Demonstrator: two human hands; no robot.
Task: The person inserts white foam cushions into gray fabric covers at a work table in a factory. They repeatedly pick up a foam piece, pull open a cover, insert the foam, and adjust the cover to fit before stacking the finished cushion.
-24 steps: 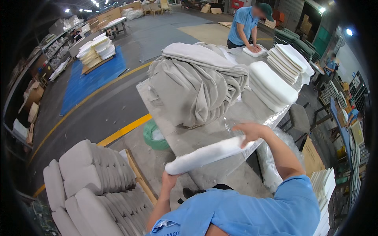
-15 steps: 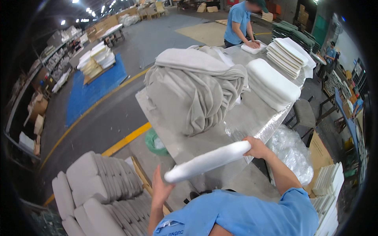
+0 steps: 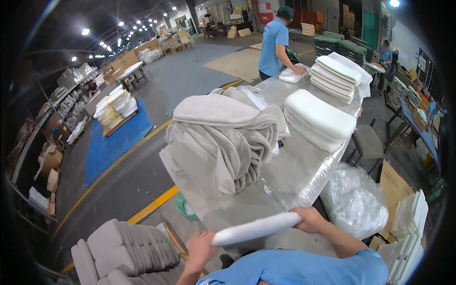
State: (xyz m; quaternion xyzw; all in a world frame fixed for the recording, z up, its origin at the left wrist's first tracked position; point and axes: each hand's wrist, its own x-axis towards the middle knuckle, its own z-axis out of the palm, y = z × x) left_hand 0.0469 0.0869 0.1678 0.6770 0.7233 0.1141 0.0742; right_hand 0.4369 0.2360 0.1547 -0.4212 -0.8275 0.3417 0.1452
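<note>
A thick white padding piece (image 3: 256, 229) stretches between my two hands, its long edge toward me, just off the near end of the table. The left end is in my left hand (image 3: 200, 247), fingers closed over it. At the other end my right hand (image 3: 309, 220) grips the padding, thumb hidden from sight. Beyond it, a large heap of grey fabric covers (image 3: 223, 142) lies on the plastic-wrapped table (image 3: 289, 183). Thick white padding pieces (image 3: 319, 118) are stacked at the table's right side.
Grey cushions (image 3: 126, 249) stand in rows at my lower left, by a green bag (image 3: 184, 207). Clear plastic (image 3: 355, 202) bulges right of the table, near a grey chair (image 3: 366, 141). A co-worker (image 3: 275, 45) handles a white piece at the far end, beside another white stack (image 3: 335, 78).
My left hand has closed on the padding's left end, where its fingers were stretched out before. The padding is nearer my body and more level. My view has tilted up; the co-worker stands more upright.
</note>
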